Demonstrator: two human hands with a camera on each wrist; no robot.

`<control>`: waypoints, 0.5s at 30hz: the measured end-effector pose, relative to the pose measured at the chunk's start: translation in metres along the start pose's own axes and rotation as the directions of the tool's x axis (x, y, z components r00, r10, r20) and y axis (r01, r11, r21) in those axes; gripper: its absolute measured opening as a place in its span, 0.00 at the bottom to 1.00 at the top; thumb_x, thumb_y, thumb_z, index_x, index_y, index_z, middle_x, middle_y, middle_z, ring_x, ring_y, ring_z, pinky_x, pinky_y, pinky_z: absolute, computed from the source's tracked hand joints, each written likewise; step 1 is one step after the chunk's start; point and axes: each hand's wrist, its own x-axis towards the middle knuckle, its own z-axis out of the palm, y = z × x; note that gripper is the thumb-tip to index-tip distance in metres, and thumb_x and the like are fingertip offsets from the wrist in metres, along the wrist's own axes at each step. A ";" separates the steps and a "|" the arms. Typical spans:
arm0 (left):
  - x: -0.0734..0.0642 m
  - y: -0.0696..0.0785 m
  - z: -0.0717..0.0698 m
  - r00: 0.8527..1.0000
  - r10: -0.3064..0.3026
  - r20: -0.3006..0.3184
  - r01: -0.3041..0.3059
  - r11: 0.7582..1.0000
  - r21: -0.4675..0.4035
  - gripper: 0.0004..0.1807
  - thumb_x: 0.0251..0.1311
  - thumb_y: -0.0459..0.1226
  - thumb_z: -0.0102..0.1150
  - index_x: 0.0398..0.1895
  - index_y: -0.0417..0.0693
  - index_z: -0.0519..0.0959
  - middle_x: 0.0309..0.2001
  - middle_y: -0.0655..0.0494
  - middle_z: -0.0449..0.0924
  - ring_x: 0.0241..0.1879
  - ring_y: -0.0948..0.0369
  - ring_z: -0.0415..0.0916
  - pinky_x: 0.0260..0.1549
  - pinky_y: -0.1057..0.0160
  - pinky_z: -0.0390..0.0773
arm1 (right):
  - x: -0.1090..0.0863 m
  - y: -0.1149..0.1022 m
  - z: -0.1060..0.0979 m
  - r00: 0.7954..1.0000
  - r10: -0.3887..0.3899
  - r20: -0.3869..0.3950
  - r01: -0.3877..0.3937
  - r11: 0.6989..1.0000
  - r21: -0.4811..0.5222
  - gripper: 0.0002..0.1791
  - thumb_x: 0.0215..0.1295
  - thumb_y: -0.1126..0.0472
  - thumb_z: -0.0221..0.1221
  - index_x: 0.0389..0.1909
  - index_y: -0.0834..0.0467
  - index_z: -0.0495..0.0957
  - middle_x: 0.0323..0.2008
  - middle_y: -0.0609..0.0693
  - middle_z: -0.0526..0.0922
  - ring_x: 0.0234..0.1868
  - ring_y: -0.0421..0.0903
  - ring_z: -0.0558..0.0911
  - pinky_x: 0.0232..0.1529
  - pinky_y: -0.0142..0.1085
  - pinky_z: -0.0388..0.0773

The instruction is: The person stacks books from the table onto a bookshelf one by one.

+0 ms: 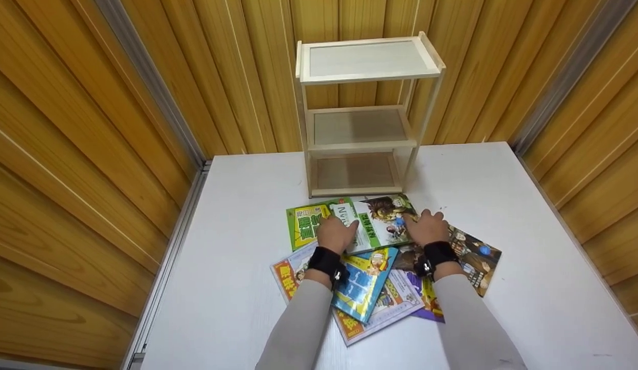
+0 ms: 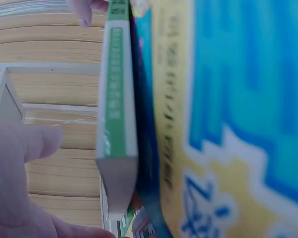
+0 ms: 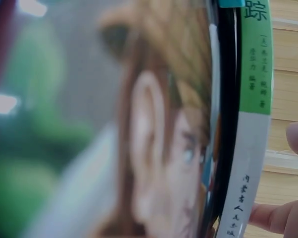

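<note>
A thick white-and-green book (image 1: 369, 226) with a creature on its cover lies flat on top of other books. My left hand (image 1: 335, 234) is over its left end, fingers near the edge. In the left wrist view, that thumb (image 2: 47, 142) stands apart from the cover. At the right end is my right hand (image 1: 429, 228). One right finger (image 3: 270, 216) appears to touch the book's edge in the right wrist view, with another digit apart from it. A green-and-yellow book (image 1: 302, 226) and a blue-and-yellow book (image 1: 361, 288) lie beside and below it.
A light wooden three-tier shelf (image 1: 370, 77) stands just behind the books on the white table (image 1: 231, 246). Under my wrists are a pale-bordered book (image 1: 396, 308), a purple-and-yellow one (image 1: 430, 303) and a dark illustrated one (image 1: 475, 254). Wood-grain panels (image 1: 221, 77) enclose the table.
</note>
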 end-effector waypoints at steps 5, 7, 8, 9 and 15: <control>0.009 0.001 0.007 0.998 -0.033 0.054 0.034 0.999 -0.028 0.44 0.68 0.67 0.57 0.56 0.31 0.85 0.55 0.33 0.81 0.42 0.46 0.84 0.45 0.49 0.84 | -0.001 -0.002 0.001 1.000 -0.025 -0.001 0.025 0.999 -0.024 0.45 0.79 0.34 0.49 0.60 0.78 0.75 0.54 0.79 0.75 0.51 0.74 0.79 0.53 0.65 0.77; 0.009 0.003 0.007 0.997 -0.032 0.066 0.033 0.999 -0.012 0.40 0.69 0.65 0.56 0.50 0.33 0.88 0.54 0.34 0.82 0.43 0.46 0.84 0.47 0.49 0.83 | -0.002 -0.004 0.001 1.000 -0.024 0.013 0.024 0.999 -0.026 0.44 0.79 0.35 0.50 0.59 0.78 0.76 0.54 0.78 0.75 0.51 0.73 0.79 0.53 0.64 0.78; 0.006 0.006 0.001 0.996 -0.032 0.079 0.032 0.999 -0.005 0.40 0.70 0.65 0.56 0.48 0.34 0.89 0.54 0.33 0.83 0.45 0.46 0.83 0.49 0.49 0.83 | -0.002 -0.005 0.001 1.000 -0.021 0.020 0.022 0.999 -0.024 0.44 0.79 0.35 0.50 0.59 0.78 0.76 0.54 0.78 0.76 0.52 0.73 0.79 0.54 0.64 0.78; 0.006 0.006 0.001 0.996 -0.026 0.080 0.026 1.000 0.006 0.39 0.70 0.65 0.55 0.46 0.34 0.89 0.54 0.34 0.83 0.45 0.45 0.83 0.49 0.49 0.83 | -0.002 -0.005 0.001 0.999 -0.018 0.028 0.019 1.000 -0.024 0.44 0.79 0.35 0.50 0.59 0.79 0.76 0.54 0.79 0.76 0.52 0.73 0.79 0.54 0.65 0.78; 0.004 0.011 0.003 0.996 -0.005 0.084 0.004 1.000 0.007 0.37 0.73 0.64 0.53 0.41 0.36 0.91 0.56 0.30 0.81 0.51 0.41 0.81 0.53 0.45 0.80 | 0.000 -0.005 0.003 0.998 0.011 0.060 -0.010 1.000 -0.007 0.47 0.79 0.34 0.48 0.64 0.79 0.72 0.58 0.80 0.74 0.58 0.76 0.76 0.60 0.67 0.74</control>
